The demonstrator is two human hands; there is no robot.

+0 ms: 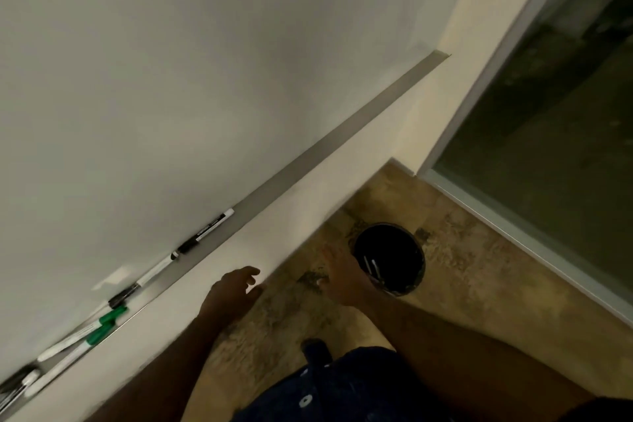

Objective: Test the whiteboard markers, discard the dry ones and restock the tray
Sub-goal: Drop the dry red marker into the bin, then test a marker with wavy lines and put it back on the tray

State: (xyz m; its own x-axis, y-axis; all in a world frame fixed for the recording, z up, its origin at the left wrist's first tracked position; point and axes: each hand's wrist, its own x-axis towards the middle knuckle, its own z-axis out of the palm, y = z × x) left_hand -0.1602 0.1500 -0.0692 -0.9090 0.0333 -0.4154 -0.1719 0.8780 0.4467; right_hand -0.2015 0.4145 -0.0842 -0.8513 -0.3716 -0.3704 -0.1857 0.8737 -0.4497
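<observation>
1. Dark blue cloth (pixel 342 390) with small white marks fills the bottom edge, closest to the lens, and both forearms reach forward from beside it.
2. Left hand (pixel 236 288): fingers apart and loosely bent, holding nothing, in front of the cream wall (pixel 274 223) just below the tray.
3. Right hand (pixel 342 276): fingers spread and empty, blurred, just beside the near-left rim of the bin; whether it touches the rim cannot be told.
4. Black round bin (pixel 411 250) stands on the mottled brown floor (pixel 462 291), near the foot of the wall. Two pale markers in the bin (pixel 373 267) lie inside. Open floor lies between the bin and the glass door's frame to the right.
5. Grey tray (pixel 342 139) runs along the whiteboard's lower edge, up to its right end near the wall corner. Its right half is bare.
6. On the tray's left half, from right to left:
   - a black marker (pixel 205 233), its white label print too blurred to read;
   - a white marker with a black cap (pixel 147 276), end to end with the first;
   - two green-capped markers (pixel 102 322), side by side and touching;
   - more markers at the left end (pixel 20 384), blurred and partly cut off.
7. Whiteboard (pixel 171 79) shows no writing.
8. Glass door (pixel 548 164), dark, fills the far right behind a pale frame.
</observation>
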